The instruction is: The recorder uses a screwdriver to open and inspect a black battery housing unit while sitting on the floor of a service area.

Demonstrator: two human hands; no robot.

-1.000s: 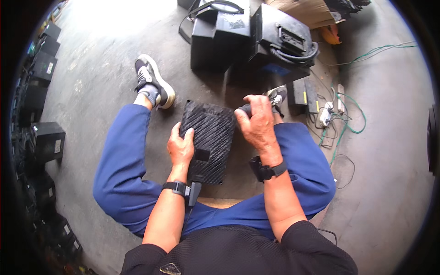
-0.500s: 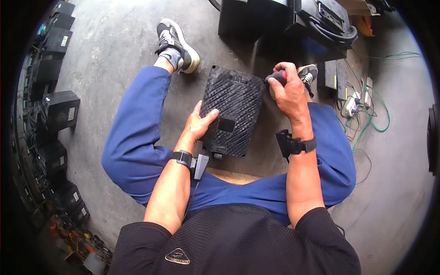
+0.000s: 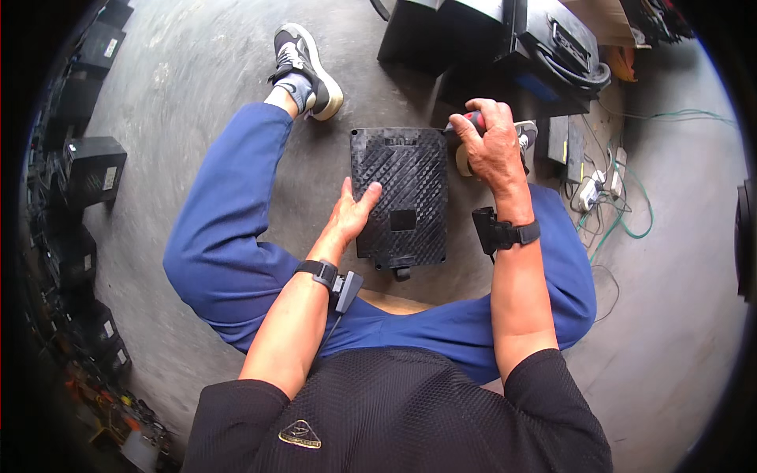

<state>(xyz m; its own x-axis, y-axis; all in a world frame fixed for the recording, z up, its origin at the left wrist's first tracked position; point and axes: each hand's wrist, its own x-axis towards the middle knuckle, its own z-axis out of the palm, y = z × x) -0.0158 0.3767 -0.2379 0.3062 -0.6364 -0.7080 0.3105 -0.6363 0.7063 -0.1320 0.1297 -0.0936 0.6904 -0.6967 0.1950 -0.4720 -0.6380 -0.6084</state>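
A black rectangular case [image 3: 422, 177] with a diagonally ribbed face and holes at its corners lies between my legs. My left hand [image 3: 352, 211] grips its left edge, thumb on top and fingers at the side. In my right hand [image 3: 495, 150] is a screwdriver [image 3: 475, 120] with a red and black handle, tilted toward the far right corner of the case. Its tip is at that corner; whether it sits in a screw is too small to tell.
Large black boxes [image 3: 441, 35] stand just beyond the case. Cables and a white power strip [image 3: 590, 191] lie on the floor at the right. Several black battery-like blocks [image 3: 93, 169] line the left side. My shoes [image 3: 307, 71] flank the work area.
The case has turned counterclockwise, so its far edge now lies level. The screwdriver has shifted a little to the left with my right hand, its tip now at the far right corner.
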